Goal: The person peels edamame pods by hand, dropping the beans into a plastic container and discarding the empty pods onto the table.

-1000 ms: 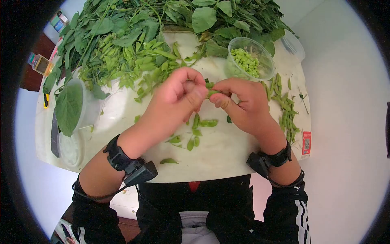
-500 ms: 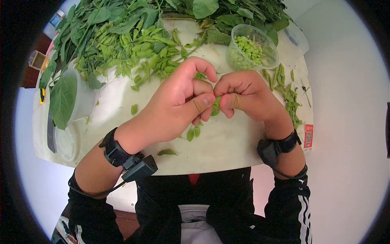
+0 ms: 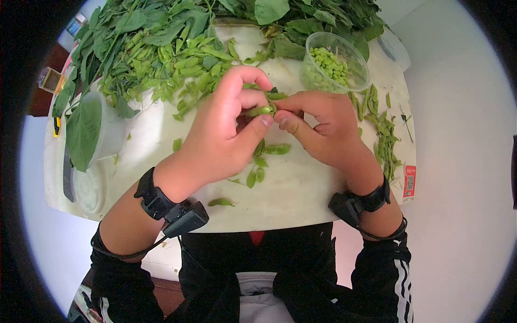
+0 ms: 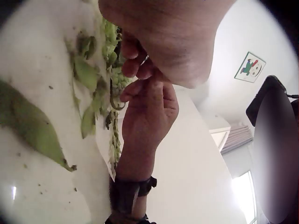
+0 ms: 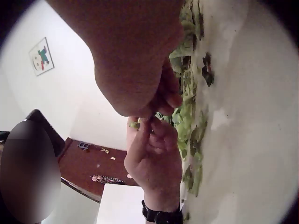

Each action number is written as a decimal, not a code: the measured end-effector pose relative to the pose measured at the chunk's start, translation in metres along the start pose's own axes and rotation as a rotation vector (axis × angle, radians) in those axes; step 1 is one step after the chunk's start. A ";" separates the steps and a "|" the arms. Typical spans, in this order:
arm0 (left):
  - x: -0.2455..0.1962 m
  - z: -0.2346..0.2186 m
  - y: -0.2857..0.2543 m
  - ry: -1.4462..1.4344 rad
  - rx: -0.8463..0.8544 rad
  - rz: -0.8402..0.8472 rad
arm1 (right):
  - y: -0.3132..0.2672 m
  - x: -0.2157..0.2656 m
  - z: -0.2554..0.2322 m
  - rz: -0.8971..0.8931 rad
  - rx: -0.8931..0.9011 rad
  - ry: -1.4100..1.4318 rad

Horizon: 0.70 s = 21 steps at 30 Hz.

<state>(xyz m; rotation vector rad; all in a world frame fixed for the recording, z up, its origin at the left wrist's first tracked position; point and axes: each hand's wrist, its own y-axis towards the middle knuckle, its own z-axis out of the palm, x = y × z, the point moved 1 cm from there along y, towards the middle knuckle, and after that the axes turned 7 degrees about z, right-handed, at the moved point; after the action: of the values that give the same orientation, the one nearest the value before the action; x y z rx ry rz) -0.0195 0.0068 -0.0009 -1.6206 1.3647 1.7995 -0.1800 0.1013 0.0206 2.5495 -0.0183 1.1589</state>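
Fingers point(image 3: 252, 98) curled, left hand point(image 3: 219, 124) and right hand point(image 3: 331, 124) pinching green pod point(image 3: 258, 111); wall picture point(image 4: 251, 66) (wrist views only).

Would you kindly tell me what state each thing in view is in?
Left grip: pinches a green bean pod.
Right grip: pinches at the pod's right end.
Green bean pod: held between both grips; whether split open, cannot tell.
Round clear tub: uncovered, partly filled.
Shelled beans: loose inside that tub.
Leafy stalks: heaped along the far side.
Round lid: lying flat, off the tub.
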 end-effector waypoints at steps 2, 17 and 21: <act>0.000 -0.001 -0.001 0.025 -0.023 0.045 | 0.000 0.002 0.001 -0.030 0.026 -0.022; -0.015 0.003 -0.002 0.392 0.061 0.097 | -0.002 0.003 0.009 -0.235 0.064 -0.132; -0.012 0.001 -0.002 0.407 0.113 0.141 | -0.002 0.001 0.011 -0.285 0.042 -0.118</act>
<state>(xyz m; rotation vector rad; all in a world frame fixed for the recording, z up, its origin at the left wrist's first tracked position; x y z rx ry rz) -0.0150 0.0126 0.0094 -1.9427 1.7587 1.4815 -0.1711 0.1004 0.0143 2.5484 0.3331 0.9090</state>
